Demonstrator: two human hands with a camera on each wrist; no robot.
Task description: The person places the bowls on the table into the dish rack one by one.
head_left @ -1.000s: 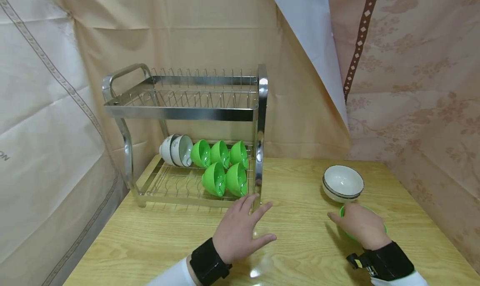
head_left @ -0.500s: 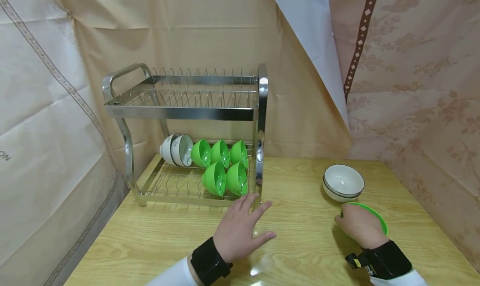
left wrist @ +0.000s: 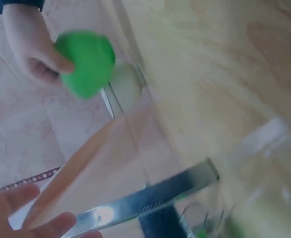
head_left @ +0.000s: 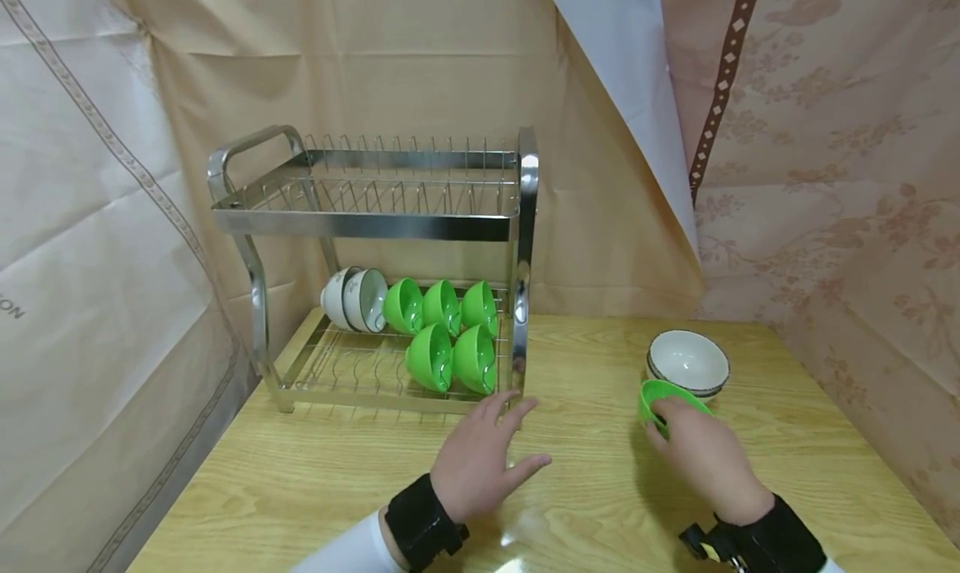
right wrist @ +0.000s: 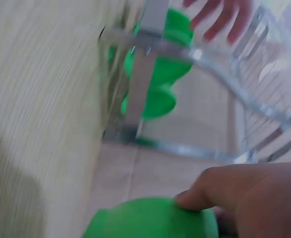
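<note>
My right hand (head_left: 705,452) pinches the rim of a green bowl (head_left: 651,399), thumb on one side and fingers inside. In the left wrist view this green bowl (left wrist: 86,64) hangs off the table in that hand; it also shows at the bottom of the right wrist view. Just behind it stand nested white bowls (head_left: 688,360) with dark rims. My left hand (head_left: 480,460) hovers with spread fingers before the rack's front right corner, holding nothing. On the lower tier of the metal dish rack (head_left: 360,225), several green bowls (head_left: 430,358) and two white bowls (head_left: 365,300) stand on edge.
The rack's upper tier (head_left: 405,196) carries upright wire dividers. Its curved right post (head_left: 522,306) stands between the lower tier and the right part of the wooden table (head_left: 585,373). Cloth drapes (head_left: 615,248) hang close behind and at both sides.
My right hand has gripped the green bowl, lifted it off the table and moved it left, in front of the white bowls. The left hand has hardly moved.
</note>
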